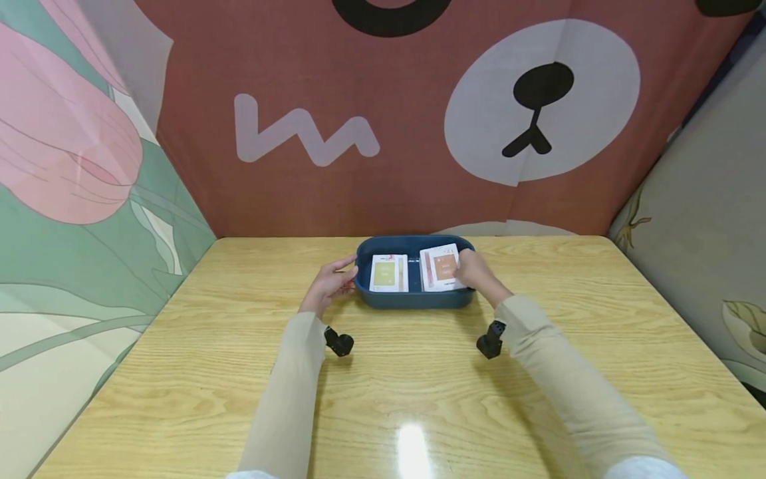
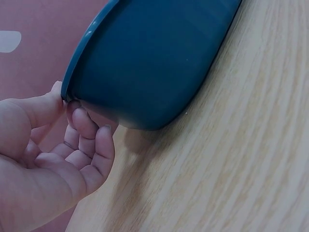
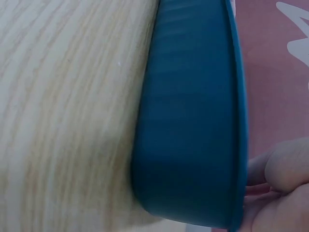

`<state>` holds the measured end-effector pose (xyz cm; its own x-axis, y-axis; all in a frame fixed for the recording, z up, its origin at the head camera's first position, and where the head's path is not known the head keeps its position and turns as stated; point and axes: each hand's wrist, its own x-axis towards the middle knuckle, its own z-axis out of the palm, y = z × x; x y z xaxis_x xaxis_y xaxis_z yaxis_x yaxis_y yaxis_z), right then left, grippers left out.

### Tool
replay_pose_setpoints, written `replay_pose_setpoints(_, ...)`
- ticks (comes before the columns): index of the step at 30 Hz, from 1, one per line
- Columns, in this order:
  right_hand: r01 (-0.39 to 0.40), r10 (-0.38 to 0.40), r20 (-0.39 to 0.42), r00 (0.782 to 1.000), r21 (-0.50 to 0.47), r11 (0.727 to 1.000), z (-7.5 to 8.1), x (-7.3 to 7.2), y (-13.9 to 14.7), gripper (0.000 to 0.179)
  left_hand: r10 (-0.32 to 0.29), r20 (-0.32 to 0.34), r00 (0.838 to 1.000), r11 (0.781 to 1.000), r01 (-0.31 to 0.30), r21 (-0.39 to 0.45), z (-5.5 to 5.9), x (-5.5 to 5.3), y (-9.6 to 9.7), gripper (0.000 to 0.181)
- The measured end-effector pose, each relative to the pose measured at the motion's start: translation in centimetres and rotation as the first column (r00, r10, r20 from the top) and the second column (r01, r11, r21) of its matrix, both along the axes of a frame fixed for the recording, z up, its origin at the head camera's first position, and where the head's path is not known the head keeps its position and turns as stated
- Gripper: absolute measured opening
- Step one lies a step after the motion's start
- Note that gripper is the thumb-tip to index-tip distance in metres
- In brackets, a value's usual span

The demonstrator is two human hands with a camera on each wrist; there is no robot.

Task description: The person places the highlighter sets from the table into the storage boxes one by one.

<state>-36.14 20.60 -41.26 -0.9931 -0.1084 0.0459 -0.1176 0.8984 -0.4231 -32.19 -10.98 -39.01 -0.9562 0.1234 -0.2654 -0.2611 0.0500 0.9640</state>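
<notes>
A dark blue oval box with a divider stands near the table's back edge. In its left compartment lies a stack of cards with a yellow-green top. Another stack of cards, orange-brown on top and slightly turned, is in the right compartment. My left hand pinches the box's left end at the rim, thumb on top and fingers below, as the left wrist view shows. Reaching over the right end, my right hand grips the right stack at its edge; its fingertips are partly hidden by the rim in the right wrist view.
The box is on a light wood-grain table. Close behind it rises a red-brown patterned backdrop, with printed panels at both sides. A small black camera is on the left wrist and another camera on the right.
</notes>
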Motion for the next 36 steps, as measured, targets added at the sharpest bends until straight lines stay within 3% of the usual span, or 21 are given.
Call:
replay_pose_setpoints(3,-0.014,0.014,0.006,1.0,0.013,1.0,0.0,0.3,-0.2,0.018,0.0,0.004,1.0,1.0,0.0,-0.005,0.0,0.0,0.0,0.041)
replay_pose_setpoints(4,0.018,-0.02,0.056,0.998,0.043,0.999,1.1,1.1,-0.9,0.015,0.0,0.003,1.0,1.0,0.0,-0.007,0.0,0.0,0.0,0.041)
replay_pose_setpoints(6,0.023,-0.026,0.061,0.998,0.052,0.998,2.3,2.4,-1.6,0.014,-0.001,0.003,1.0,1.0,0.001,-0.01,0.0,0.0,0.0,0.041)
replay_pose_setpoints(7,0.035,-0.041,0.099,0.994,0.065,0.997,3.7,3.6,-2.2,0.013,0.003,0.004,1.0,1.0,-0.002,-0.008,0.0,0.1,0.0,0.041)
replay_pose_setpoints(11,0.012,-0.019,0.101,0.995,0.071,0.997,5.6,5.5,-3.1,0.012,0.01,0.006,1.0,1.0,-0.01,-0.002,0.1,0.1,0.0,0.04)
replay_pose_setpoints(20,0.014,-0.025,0.171,0.985,0.068,0.998,5.9,5.7,-3.1,0.008,0.0,0.0,1.0,1.0,0.0,0.013,-0.1,-0.1,0.0,0.041)
replay_pose_setpoints(25,0.015,-0.017,0.066,0.998,0.03,0.999,6.0,6.3,-2.9,0.029,-0.004,-0.018,1.0,1.0,0.003,-0.012,-0.1,-0.1,0.0,0.04)
replay_pose_setpoints(29,0.004,-0.005,-0.047,0.999,-0.023,1.0,6.3,7.2,-2.6,0.026,-0.027,-0.111,0.993,0.994,0.016,-0.104,-0.1,0.1,0.2,0.042)
replay_pose_setpoints(31,-0.005,0.001,-0.087,0.996,-0.048,0.999,6.5,7.7,-2.5,0.014,-0.037,-0.196,0.98,0.976,-0.007,-0.219,0.1,0.3,0.5,0.044)
replay_pose_setpoints(33,-0.009,0.001,-0.106,0.994,-0.075,0.997,6.6,8.2,-2.4,0.026,-0.054,-0.295,0.954,0.93,-0.059,-0.362,0.4,0.6,0.8,0.045)
replay_pose_setpoints(35,-0.026,0.014,-0.141,0.99,-0.081,0.996,6.7,8.7,-2.4,0.038,-0.069,-0.383,0.921,0.851,-0.146,-0.504,0.9,1.1,1.3,0.043)
replay_pose_setpoints(36,-0.032,0.019,-0.15,0.988,-0.084,0.996,6.7,9.0,-2.4,0.041,-0.082,-0.421,0.903,0.801,-0.192,-0.567,1.1,1.4,1.5,0.042)
